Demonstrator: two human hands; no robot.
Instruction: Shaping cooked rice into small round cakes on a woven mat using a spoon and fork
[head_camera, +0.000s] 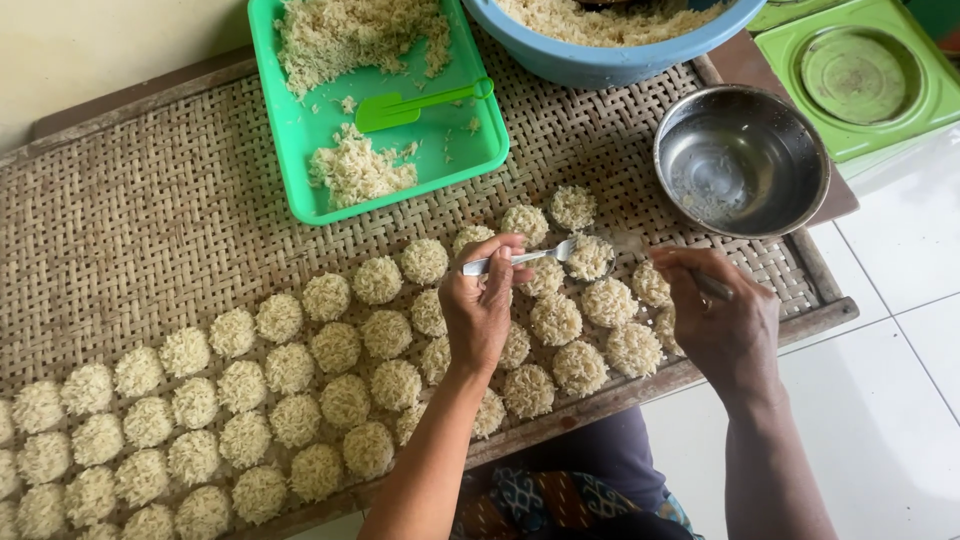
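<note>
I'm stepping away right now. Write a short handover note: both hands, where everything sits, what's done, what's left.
Left hand: holds a metal spoon, its bowl at a rice round near the mat's right end.
Right hand: shut on a second thin utensil, just right of that round.
Woven mat: rows of shaped rounds run from lower left up to the right; upper left part is bare.
Green tray: loose rice and a green spatula.
Blue basin: more rice.
Steel bowl: nearly empty.
Done: many rounds shaped.
Left: loose rice in tray and basin.

Woven tray (150, 220) carries rice rounds (290, 368), green tray (290, 150).
</note>
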